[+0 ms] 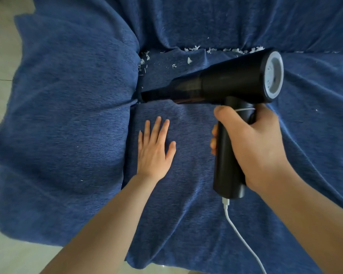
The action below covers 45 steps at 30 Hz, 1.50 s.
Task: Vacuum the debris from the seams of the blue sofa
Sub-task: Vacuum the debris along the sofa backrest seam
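Step in hand: I am vacuuming the side seam (136,99) of the blue sofa (71,107), where the seat cushion (182,184) is meeting the padded arm; the nozzle (156,94) of the black handheld vacuum (226,84) is pushing into that crease.

Debris: white shreds (222,50) are lying along the back seam, and more are gathering in the corner (144,62) just beyond the nozzle tip; a few loose bits are sitting on the seat nearby; the job looks far from done.

Next move: I judge I am needing to slide the nozzle up the crease toward the corner, then turn it along the back seam, keeping the tip low against the fabric.

Right hand (251,143): I am wrapping it round the vacuum's handle, thumb on top, fingers curling round the far side; the white cord (244,240) is trailing from the handle's base.

Left hand (154,149): I am laying it flat on the seat cushion, fingers straight and spread, gripping nothing; it is resting just beside the seam, well apart from the right hand.
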### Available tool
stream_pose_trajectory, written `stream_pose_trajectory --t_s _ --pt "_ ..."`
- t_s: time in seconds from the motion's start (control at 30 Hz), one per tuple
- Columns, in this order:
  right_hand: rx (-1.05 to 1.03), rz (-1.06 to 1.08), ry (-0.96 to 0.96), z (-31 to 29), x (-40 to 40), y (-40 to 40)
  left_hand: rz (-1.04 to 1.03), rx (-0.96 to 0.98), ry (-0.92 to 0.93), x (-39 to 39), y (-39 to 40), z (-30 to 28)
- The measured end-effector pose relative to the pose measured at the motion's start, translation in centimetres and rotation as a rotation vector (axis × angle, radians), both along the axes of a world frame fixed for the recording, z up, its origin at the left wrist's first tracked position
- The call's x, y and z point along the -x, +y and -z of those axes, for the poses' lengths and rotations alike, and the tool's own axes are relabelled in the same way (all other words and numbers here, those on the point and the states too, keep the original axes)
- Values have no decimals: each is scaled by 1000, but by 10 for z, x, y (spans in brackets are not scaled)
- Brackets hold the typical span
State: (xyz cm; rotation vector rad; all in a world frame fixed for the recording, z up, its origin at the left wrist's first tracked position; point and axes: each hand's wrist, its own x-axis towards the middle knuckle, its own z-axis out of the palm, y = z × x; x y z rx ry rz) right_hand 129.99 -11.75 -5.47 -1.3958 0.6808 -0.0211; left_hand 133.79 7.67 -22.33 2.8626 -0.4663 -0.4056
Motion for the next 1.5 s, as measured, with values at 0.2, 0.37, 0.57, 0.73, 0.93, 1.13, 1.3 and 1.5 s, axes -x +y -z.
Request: stream_pose_trajectory --t_s 0.2,0.37,0.57,0.73,0.93,1.13,1.3,1.5 --pt "-12 -4 40 7 2 -14 6 -140 -85 25 -12 9" --pt "-86 -54 78 14 0 -13 18 -143 -112 43 -13 9" --pt "-69 -123 82 15 3 -18 -4 -156 -86 44 -17 2" --pt "-110 -140 100 13 -2 -24 -35 -153 -61 47 -20 1" --pt "-5 -236 79 20 -4 -22 -54 -138 -53 48 -21 5" --pt "-8 -202 115 30 -11 -2 -62 -110 -42 49 -23 3" --pt "20 -213 129 25 -7 -11 -72 -118 -63 50 -21 5" --pt "-59 -183 167 17 -9 -21 -64 -99 -59 48 -19 2"
